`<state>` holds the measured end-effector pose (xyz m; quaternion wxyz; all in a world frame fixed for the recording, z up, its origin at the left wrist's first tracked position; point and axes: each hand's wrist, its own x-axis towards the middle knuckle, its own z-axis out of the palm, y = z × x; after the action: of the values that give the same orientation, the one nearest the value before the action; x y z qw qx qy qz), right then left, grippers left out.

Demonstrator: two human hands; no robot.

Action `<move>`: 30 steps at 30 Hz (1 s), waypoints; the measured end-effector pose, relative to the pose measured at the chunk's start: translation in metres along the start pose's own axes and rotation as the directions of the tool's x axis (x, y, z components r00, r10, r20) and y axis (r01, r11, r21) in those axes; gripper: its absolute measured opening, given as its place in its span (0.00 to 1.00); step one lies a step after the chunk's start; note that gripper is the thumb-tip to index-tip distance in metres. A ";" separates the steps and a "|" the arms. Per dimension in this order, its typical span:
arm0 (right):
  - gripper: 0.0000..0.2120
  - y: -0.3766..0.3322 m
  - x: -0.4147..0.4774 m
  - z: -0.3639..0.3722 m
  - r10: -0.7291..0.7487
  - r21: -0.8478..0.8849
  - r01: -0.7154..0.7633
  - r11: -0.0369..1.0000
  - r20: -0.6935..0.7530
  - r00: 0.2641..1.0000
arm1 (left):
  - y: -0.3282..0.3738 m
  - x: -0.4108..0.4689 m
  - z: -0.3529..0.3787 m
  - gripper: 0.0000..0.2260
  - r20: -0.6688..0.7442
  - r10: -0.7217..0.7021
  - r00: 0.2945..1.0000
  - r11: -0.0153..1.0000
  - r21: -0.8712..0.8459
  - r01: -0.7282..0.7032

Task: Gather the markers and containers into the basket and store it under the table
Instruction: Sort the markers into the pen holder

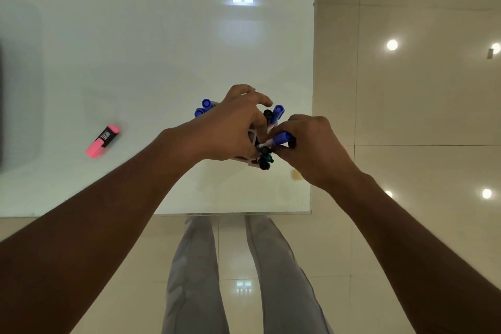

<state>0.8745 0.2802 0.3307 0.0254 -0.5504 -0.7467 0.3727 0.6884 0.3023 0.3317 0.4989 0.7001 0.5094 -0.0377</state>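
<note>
Near the right edge of the table (162,35), toward its front, your left hand (230,130) lay curled over the white lattice basket (253,161). Its fingers wrapped round the top and the markers standing in it, and most of the basket was hidden under that hand. Your right hand (311,149) pinched a blue-capped marker (283,138) between thumb and fingertips, just at the basket's right rim, with the marker tilted rather than upright. Other blue caps (204,106) stuck out on the far left side, and dark caps (264,160) crowded the near corner. A pink highlighter (103,141) lay flat, well apart toward the left edge, with neither hand on it.

The step in hand looked like seating that marker among the others. To do it well, you needed to stand it more upright before pushing. You also needed to aim its tail for a gap, not onto a neighbour's cap. The left hand had to brace the basket so it could not tip or slide off the nearby edge. Easing your left fingers aside would have opened room at the mouth. The bundle looked crowded, so a forced push risked popping another marker out. The highlighter was not yet collected.
</note>
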 end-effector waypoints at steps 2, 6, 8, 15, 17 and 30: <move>0.09 0.000 0.002 0.004 0.031 -0.010 -0.030 0.999 0.053 0.998 | 0.001 0.001 0.001 0.10 -0.050 -0.021 0.999 0.999 0.040 0.023; 0.08 -0.008 -0.002 -0.005 -0.035 0.038 0.034 0.999 0.014 0.999 | 0.000 0.005 0.007 0.06 -0.085 -0.042 0.995 0.994 0.099 0.050; 0.05 -0.012 -0.006 -0.014 -0.093 0.019 0.094 0.995 -0.019 0.995 | -0.003 0.006 0.011 0.06 -0.105 -0.036 0.994 0.993 0.111 0.048; 0.06 -0.021 -0.002 -0.013 -0.042 0.000 0.042 0.999 0.037 0.998 | -0.003 0.007 0.017 0.07 -0.207 -0.049 0.977 0.993 0.097 0.070; 0.08 -0.024 -0.002 -0.012 0.002 0.078 -0.001 0.997 -0.011 1.000 | -0.004 0.005 0.015 0.06 -0.214 -0.041 0.976 0.998 0.047 0.052; 0.09 -0.019 0.005 0.005 0.293 0.363 -0.263 0.894 -0.028 0.956 | 0.011 0.007 0.007 0.20 -0.206 -0.099 0.973 0.966 -0.256 0.044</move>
<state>0.8553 0.2790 0.3359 0.1016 -0.6527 -0.5787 0.4783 0.7032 0.3024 0.3313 0.5228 0.6125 0.5867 0.0855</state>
